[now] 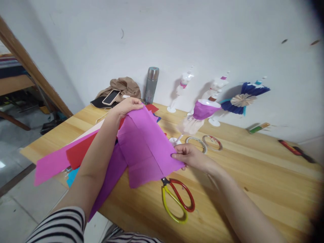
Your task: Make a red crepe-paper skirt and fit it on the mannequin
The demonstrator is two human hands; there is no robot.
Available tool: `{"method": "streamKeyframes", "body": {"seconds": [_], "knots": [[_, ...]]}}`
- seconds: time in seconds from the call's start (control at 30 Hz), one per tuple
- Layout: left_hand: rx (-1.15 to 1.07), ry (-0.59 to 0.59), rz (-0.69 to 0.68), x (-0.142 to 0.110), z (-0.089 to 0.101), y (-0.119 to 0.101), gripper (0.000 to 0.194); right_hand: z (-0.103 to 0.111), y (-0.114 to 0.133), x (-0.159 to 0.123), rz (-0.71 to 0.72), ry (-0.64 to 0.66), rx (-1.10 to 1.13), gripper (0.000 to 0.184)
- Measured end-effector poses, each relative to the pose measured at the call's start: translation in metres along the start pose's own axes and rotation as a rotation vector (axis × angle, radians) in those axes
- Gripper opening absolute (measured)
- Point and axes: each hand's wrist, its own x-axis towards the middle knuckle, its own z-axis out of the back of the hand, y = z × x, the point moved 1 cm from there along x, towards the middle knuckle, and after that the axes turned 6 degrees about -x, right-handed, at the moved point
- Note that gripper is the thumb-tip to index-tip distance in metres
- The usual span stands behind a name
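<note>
The left hand (pixel 130 105) pinches the top edge of a purple sheet (pixel 144 145), most of its fingers curled behind and out of sight; the right hand (pixel 188 156) grips the sheet's right-hand corner between thumb and fingers, some fingertips hidden; the sheet is spread between them above the wooden table (pixel 240 189), a crease running down it. At five o'clock from the sheet lie scissors (pixel 177 202) with one red and one yellow handle, their blades covered by the sheet, so whether they are open is impossible to tell; at eight o'clock, pink (pixel 50 167), red (pixel 78 153) and blue (pixel 73 176) pieces are partly blocked by the left forearm, and what lies under them is hard to make out. At eleven o'clock a phone (pixel 111 97) rests against brown cloth (pixel 125 87); at twelve o'clock stands a flask (pixel 152 84), its base partly obscured; at two o'clock a figure (pixel 206 109) wears purple over a pale skirt, its foot partly hidden by the sheet; at three o'clock two rings of tape (pixel 196 143) lie near the right hand.
</note>
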Motion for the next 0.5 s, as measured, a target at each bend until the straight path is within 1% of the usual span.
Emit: {"method": "streamKeyframes", "body": {"seconds": [0.17, 0.23, 0.37, 0.5], "knots": [[-0.043, 0.031, -0.056, -0.008, -0.001, -0.017, 0.025, 0.006, 0.012, -0.011, 0.137, -0.073, -0.089, 0.044], [-0.061, 0.023, -0.086, -0.010, 0.000, -0.022, 0.025, 0.009, 0.017, -0.015, 0.175, -0.083, -0.145, 0.043], [-0.071, -0.035, -0.135, -0.013, 0.001, -0.029, 0.023, 0.013, 0.022, -0.022, 0.203, -0.053, -0.171, 0.043], [-0.048, -0.028, -0.121, -0.014, -0.001, -0.029, 0.022, 0.011, 0.025, -0.025, 0.216, -0.001, -0.183, 0.043]]}}
